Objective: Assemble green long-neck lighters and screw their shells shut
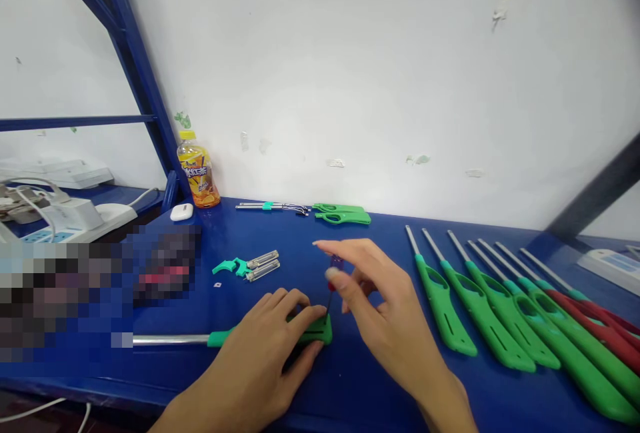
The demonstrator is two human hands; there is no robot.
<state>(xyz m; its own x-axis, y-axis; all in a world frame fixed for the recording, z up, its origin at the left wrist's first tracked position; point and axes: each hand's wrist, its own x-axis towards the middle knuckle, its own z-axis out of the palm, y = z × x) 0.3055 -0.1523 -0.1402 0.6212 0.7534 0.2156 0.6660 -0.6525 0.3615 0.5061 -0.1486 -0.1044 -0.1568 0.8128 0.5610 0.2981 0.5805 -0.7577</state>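
Under my left hand (pixel 260 353) a green long-nosed gas lighter (pixel 217 338) lies flat on the blue table, its metal barrel pointing left. The fingers wrap over its handle and hold it down. My right hand (pixel 383 300) pinches a small screwdriver (pixel 336 264) by its dark red and purple grip. The screwdriver stands nearly upright, with the tip at the right end of the lighter's handle. Beyond my left hand lie teal plastic parts (pixel 241 266) and clear fuel tanks (pixel 263 272).
Several assembled green lighters (pixel 443 306) and red ones (pixel 603 320) lie in a row at right. Green handle shells (pixel 345 213) and metal barrels with wires (pixel 267 206) are by the wall. A drink bottle (pixel 199 173) and a white earphone case (pixel 181 212) stand back left.
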